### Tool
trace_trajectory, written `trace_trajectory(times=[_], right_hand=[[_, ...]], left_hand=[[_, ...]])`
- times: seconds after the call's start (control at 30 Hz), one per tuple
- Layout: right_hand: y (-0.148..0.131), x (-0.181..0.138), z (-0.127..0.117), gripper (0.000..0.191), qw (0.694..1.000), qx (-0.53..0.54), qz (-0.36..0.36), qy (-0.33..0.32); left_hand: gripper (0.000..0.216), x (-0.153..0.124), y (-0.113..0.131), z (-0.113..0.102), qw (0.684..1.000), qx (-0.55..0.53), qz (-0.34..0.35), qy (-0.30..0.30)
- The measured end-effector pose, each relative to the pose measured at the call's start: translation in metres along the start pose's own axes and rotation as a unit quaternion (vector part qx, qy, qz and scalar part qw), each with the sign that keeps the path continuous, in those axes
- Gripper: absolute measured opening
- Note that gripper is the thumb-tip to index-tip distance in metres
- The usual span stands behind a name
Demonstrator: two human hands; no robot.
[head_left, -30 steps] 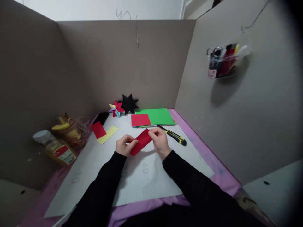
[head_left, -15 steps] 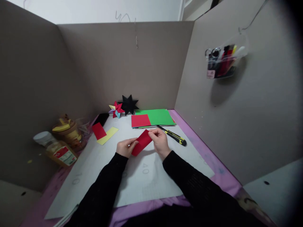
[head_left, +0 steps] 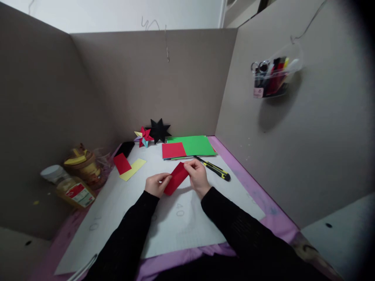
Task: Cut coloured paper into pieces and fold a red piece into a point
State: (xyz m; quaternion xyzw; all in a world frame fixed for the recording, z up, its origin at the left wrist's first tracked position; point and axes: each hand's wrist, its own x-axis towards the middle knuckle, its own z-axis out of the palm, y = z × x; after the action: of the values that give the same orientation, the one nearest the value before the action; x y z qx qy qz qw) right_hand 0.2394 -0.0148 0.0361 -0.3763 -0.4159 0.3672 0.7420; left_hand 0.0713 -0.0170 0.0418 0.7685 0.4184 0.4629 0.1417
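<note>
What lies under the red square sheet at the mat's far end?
A green sheet lies under the red square sheet, showing beyond its right and far edges. Thin paper edges peek out in front. How many sheets are beneath is covered.

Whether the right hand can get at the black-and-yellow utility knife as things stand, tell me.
Probably yes: the black-and-yellow utility knife lies on the white sheet just beyond the right hand, nothing between them, though that hand is pinching the red paper strip.
</note>
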Motion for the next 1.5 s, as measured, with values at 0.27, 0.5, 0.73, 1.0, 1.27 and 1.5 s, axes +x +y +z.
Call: trace_trajectory(times=[0.27,0.5,0.73,1.0,1.27,1.5], right_hand=[[-0.014,-0.001,-0.005,0.023,0.992,-0.079,-0.055,-0.082],[-0.015,-0.001,-0.007,0.013,0.989,-0.109,-0.050,-0.092],[-0.014,-0.001,-0.006,0.011,0.989,-0.105,-0.043,-0.093],[-0.009,0.000,-0.008,0.013,0.989,-0.110,-0.038,-0.086],[-0.009,0.000,-0.008,0.014,0.989,-0.119,-0.030,-0.078],[-0.012,-0.001,-0.007,0.015,0.988,-0.128,-0.033,-0.080]], left_hand=[[0.019,-0.001,0.000,-0.001,1.000,0.011,0.023,0.004],[0.019,-0.003,-0.003,0.000,1.000,0.005,0.017,0.012],[0.018,-0.002,-0.005,0.001,1.000,-0.008,0.013,0.026],[0.019,-0.003,-0.009,0.002,1.000,0.000,0.015,0.023],[0.018,-0.003,-0.006,0.002,1.000,-0.009,0.021,0.015],[0.019,-0.003,-0.002,0.000,1.000,-0.010,0.008,0.003]])
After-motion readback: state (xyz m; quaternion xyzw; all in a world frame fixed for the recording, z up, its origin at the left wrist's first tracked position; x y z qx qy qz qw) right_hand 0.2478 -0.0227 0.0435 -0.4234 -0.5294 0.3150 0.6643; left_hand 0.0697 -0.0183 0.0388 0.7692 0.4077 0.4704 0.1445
